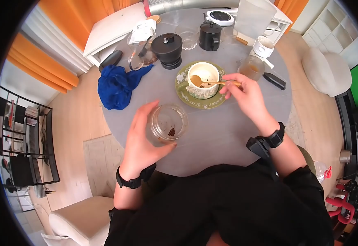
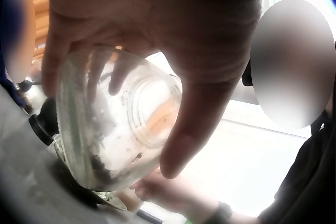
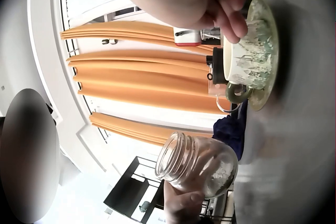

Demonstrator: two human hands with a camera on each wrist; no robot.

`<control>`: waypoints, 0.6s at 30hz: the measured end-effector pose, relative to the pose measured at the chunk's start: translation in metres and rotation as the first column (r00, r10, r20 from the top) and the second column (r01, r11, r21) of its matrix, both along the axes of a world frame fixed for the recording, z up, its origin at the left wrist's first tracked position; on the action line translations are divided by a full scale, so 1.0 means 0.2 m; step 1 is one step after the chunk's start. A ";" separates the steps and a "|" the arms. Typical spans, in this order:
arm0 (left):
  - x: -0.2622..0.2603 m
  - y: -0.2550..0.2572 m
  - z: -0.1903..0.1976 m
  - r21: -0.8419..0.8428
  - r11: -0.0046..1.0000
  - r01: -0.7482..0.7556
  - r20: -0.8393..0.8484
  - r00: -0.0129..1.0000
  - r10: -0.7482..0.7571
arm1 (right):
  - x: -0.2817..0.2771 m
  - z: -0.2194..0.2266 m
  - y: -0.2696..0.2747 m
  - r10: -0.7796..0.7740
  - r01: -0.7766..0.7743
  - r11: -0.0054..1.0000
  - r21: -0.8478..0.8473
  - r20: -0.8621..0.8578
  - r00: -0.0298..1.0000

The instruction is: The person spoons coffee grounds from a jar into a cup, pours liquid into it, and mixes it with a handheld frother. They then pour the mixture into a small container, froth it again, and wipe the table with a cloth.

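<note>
My left hand [image 1: 140, 137] grips a clear glass jar [image 1: 183, 127], thumb on one side and fingers on the other. A few dark grounds lie at the jar's bottom, and the right wrist view shows its threaded mouth without a lid. With thumb and fingers my right hand [image 1: 248, 96] pinches the handle of a gold-coloured spoon [image 1: 222, 83]. The spoon's bowl is inside a patterned cup [image 1: 201, 93] with a green handle, where some dark bits show. Under the cup is a green plate [image 1: 220, 99] with white lettering.
Behind the cup stand a black hand grinder [image 1: 166, 45], a black pot [image 1: 210, 37] and a small scale [image 1: 220, 17]. A blue cloth [image 1: 115, 88] lies at the left edge. To the right are a glass with brownish liquid [image 1: 251, 67], stacked white cups [image 1: 263, 46] and a black object [image 1: 274, 81].
</note>
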State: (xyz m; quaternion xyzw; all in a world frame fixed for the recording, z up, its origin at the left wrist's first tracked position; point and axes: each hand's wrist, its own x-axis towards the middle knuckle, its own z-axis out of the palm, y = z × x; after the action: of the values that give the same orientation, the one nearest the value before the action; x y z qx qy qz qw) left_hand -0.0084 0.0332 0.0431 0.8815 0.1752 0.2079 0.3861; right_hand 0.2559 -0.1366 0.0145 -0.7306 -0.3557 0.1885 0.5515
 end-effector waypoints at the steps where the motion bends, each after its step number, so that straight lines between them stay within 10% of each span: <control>1: 0.00 0.00 0.00 0.000 1.000 0.001 0.012 1.000 -0.001 | -0.01 0.00 0.00 0.026 -0.024 0.999 0.034 -0.067 0.997; 3: -0.01 0.01 0.00 0.002 1.000 0.009 0.026 1.000 -0.009 | -0.02 0.02 -0.02 0.047 -0.038 0.997 0.071 -0.131 0.990; 7: -0.01 0.01 0.01 -0.047 0.999 0.002 0.036 0.999 0.000 | 0.23 0.05 -0.28 -0.410 0.355 0.909 0.219 0.317 0.855; 12: 0.01 0.00 0.00 -0.038 0.999 0.006 0.058 0.998 -0.004 | 0.65 -0.05 -0.71 -0.407 0.641 0.762 -0.088 0.705 0.581; 18: -0.01 -0.02 0.00 0.028 1.000 0.013 0.007 1.000 -0.013 | 0.46 0.12 -0.26 -0.296 0.271 0.952 0.142 0.648 0.702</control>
State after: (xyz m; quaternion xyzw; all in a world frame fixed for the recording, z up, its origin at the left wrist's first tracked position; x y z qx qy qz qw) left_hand -0.0097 0.0291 0.0439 0.8872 0.1650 0.2110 0.3757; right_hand 0.3487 -0.1890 0.0385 -0.7854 -0.4144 -0.1761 0.4247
